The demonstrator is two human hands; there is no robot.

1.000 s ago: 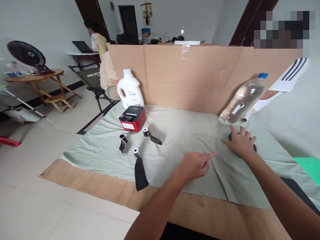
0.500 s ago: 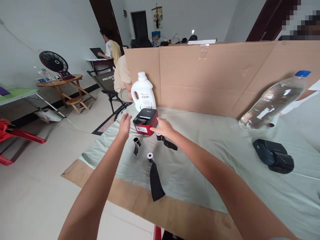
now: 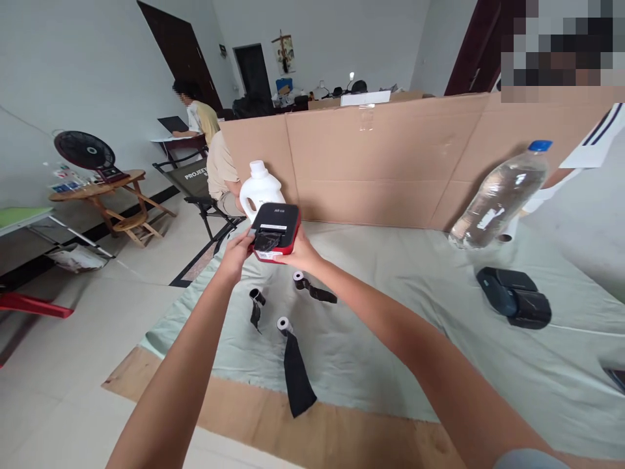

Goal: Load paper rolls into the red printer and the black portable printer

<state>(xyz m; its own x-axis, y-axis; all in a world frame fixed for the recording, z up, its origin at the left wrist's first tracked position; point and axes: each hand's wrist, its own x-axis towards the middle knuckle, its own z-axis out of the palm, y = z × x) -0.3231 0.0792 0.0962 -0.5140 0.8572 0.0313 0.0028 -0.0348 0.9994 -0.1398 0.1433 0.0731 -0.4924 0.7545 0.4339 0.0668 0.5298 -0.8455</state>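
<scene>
My left hand [image 3: 237,252] and my right hand [image 3: 303,251] grip a red-and-black label printer [image 3: 277,218] from its two sides, raised off the cloth and tilted so its black top faces me. A piece of dark film sticks out of the slot in its front. Just beneath lie several small rolls with black strips unwound: one roll [image 3: 256,298] to the left, a second roll [image 3: 299,280] to the right, and a third roll [image 3: 283,324] nearest me with the longest strip. Behind the printer stands a white jug [image 3: 258,185], partly covered by it.
A pale green cloth [image 3: 381,312] covers the wooden board, with a cardboard wall [image 3: 371,169] along its back. To the right are a large water bottle [image 3: 508,195] with a blue cap and a black device [image 3: 515,298]. People sit beyond the cardboard.
My hands, apart at the printer's sides before, have closed on it. The printer has been lifted from the cloth and tipped toward me. The view has shifted somewhat.
</scene>
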